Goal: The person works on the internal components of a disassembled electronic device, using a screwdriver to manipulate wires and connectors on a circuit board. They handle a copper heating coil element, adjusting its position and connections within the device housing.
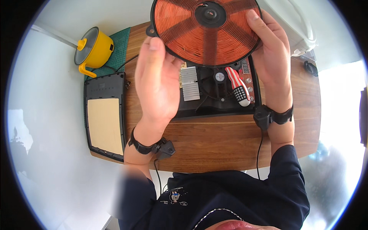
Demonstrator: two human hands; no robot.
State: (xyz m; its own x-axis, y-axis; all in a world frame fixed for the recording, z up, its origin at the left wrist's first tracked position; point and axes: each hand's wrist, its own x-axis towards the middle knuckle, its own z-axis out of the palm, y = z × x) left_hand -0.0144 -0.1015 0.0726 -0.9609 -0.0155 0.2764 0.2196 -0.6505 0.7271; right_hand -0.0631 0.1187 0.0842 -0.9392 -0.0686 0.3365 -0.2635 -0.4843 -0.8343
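Both my hands hold up a round induction coil (182,34) of copper-coloured windings, with black spokes and a black hub. My left hand (156,76) grips its lower left rim beside a small black lug, thumb on top. Over the right rim is the thumb of my right hand (273,50); its fingers go behind, partly hidden. Below the coil lies the opened black base of an induction cooker (226,110). Inside it are a ribbed metal heat sink (190,85), a black fan (219,77) and a red circuit board (250,82) with a digit display. The coil hides the base's far part.
A folding-knife-shaped object (238,86) with stripes and stars rests on the base. Left of it, a black cover panel (124,111) lies on the wooden table (211,143). Behind the panel, a yellow electric pot (100,50) stands on a green mat (120,44). Cables trail from both wrist devices.
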